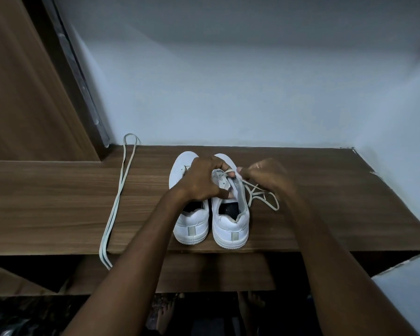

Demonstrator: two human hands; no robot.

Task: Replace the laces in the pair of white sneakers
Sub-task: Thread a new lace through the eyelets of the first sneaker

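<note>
Two white sneakers stand side by side on a wooden shelf (pixel 325 202), heels toward the camera and toes toward the wall (pixel 228 93). The right sneaker (pixel 230 226) is the one being worked on. A pale lace (pixel 262 194) runs through its upper eyelets, crosses just beside the shoe on its right and trails in a loose loop on the shelf.

The left hand (pixel 201 180) reaches across the left sneaker (pixel 192 229) and covers most of its tongue area. Its fingers are curled, the fingertips pinching a strand of the lace over the right sneaker's tongue, while the thumb presses near the shoe's collar. The right hand (pixel 264 175) sits just to the right of the same shoe, fingers curled together and pinching the lace close to the left hand's fingertips. The exact finger that meets the thumb there cannot be told, as the back of the hand hides it.

The left sneaker shows no lace in the part that is visible.

Well to the left of the shoes a second lace (pixel 118 197) lies doubled along the shelf. Its bend is near the wall and its two ends hang over the front edge.

A wooden door (pixel 22 93) stands at the far left. Below the shelf's front edge the person's bare feet (pixel 250 304) show dimly on a dark floor.
</note>
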